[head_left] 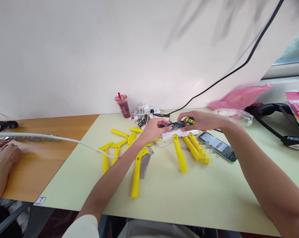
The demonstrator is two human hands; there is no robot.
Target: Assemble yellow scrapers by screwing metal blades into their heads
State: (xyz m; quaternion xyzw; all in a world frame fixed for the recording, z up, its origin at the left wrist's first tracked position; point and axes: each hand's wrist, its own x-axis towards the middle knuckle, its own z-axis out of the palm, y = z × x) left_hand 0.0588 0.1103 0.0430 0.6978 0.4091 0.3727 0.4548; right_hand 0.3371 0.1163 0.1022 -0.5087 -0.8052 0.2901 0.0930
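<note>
A flat black packet with white lettering [177, 125] is held level between my two hands over the back of the table. My left hand [154, 128] grips its left end with thumb and fingers. At the other end, my right hand [201, 120] pinches it, with a round yellow-and-green emblem showing between the fingers. Below the packet lies a white sheet or card [167, 135], partly covered. Several yellow-handled scrapers lie about, one with its metal blade [146, 163] visible left of centre. Another yellow handle [180, 155] points toward me beneath my hands.
A lidded red drink cup [123, 106] stands by the wall near a white power strip [151, 109]. Right of my hands lie a phone [219, 145] and a black headset [268, 125]. A white cable [90, 146] crosses the left side. Another person's hand [8, 154] rests on the wooden table.
</note>
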